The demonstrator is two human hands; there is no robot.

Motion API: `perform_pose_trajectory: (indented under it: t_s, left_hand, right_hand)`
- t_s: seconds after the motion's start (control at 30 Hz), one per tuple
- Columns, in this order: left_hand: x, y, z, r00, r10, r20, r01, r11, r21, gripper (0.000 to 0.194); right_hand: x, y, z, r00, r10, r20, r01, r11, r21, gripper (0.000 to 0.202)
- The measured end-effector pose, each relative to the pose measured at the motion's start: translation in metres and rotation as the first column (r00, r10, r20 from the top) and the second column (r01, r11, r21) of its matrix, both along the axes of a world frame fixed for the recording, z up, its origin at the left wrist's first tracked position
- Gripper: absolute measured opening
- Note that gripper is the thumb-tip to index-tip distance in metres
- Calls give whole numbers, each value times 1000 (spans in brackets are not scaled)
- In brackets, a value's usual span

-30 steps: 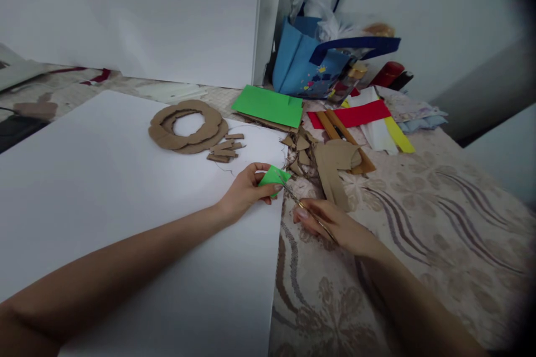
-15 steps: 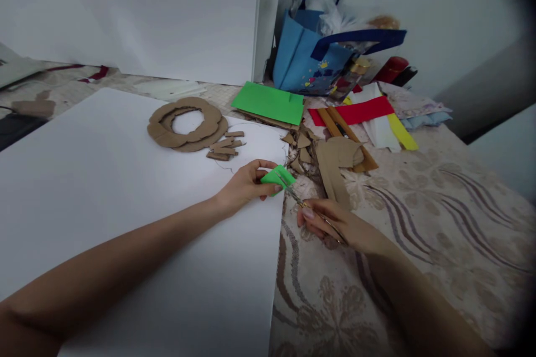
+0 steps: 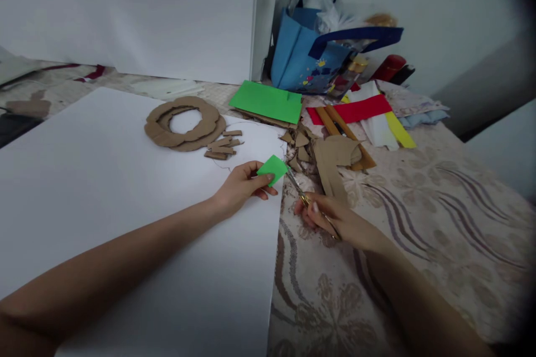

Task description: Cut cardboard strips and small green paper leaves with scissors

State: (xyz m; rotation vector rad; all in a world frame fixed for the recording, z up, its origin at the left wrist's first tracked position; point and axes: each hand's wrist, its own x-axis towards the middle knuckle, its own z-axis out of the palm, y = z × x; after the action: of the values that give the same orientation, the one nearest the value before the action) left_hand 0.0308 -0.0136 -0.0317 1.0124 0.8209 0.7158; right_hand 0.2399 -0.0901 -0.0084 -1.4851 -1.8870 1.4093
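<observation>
Pinched between thumb and fingers of my left hand [image 3: 243, 185] is a small piece of green paper [image 3: 272, 167], held above the edge of the white board [image 3: 176, 268]. My right hand [image 3: 329, 217] grips a pair of scissors [image 3: 301, 192] by gold-coloured handles. The scissor tips lie at the right corner of the green piece; whether they touch it I cannot tell. Beyond my left hand, short cardboard strips [image 3: 221, 148] rest on the board beside two wavy-edged cardboard rings [image 3: 167, 136], one overlapping the other.
A larger green sheet [image 3: 266, 99] lies on cardboard at the back. Torn cardboard scraps [image 3: 333, 162], wooden rulers [image 3: 347, 131] and red, white and yellow strips [image 3: 366, 110] cover the patterned cloth [image 3: 402, 217] at right. A blue bag [image 3: 310, 56] stands behind them.
The scissors have drawn back from across the green piece to its right corner. My left hand has tilted the piece, so more of its surface shows.
</observation>
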Motion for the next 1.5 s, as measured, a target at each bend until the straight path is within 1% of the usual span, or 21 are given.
perform_pose_trajectory:
  t_s: [0.2,0.37,0.47,0.57,0.67,0.77,0.87,0.97,1.07,1.3,1.5]
  left_hand:
    - [1,-1,0,998,5,61,-2,999,-37,18]
    - [1,-5,2,994,-1,110,14,993,-114,21]
    - [2,-7,3,994,-2,113,15,993,-114,20]
    - [2,-7,3,995,-9,101,18,995,-93,21]
    - [2,-8,3,995,-5,96,15,995,-101,21]
    - [2,-8,5,994,22,104,-8,991,-135,20]
    - [3,-9,6,992,47,116,-30,989,-144,19]
    - [3,-9,6,992,33,120,-17,990,-139,20]
    - [4,-10,5,995,15,100,-2,991,-131,20]
    - [3,-10,4,998,-23,50,28,995,-98,19]
    - [3,-9,4,996,-67,53,71,994,-88,17]
  right_hand:
    - [-8,-1,9,995,6,103,-5,1000,-7,44]
    - [-14,-3,13,990,3,139,-9,999,42,42]
    - [-14,-4,10,992,12,126,-17,999,38,41]
    - [-12,-5,7,997,-1,78,0,1000,13,43]
    - [-10,-5,6,1000,-28,-9,27,999,-44,50]
    - [-8,-4,4,997,-56,-44,52,995,-89,53]
    - [-8,-3,3,999,-41,-18,40,997,-72,48]
    - [-10,-3,4,1000,-5,29,6,999,-46,44]
    - [-11,-4,5,999,-2,54,3,999,-33,41]
    - [-11,-4,1,999,0,43,2,1000,-29,42]
    - [-11,-4,1,999,-17,38,18,999,-36,42]
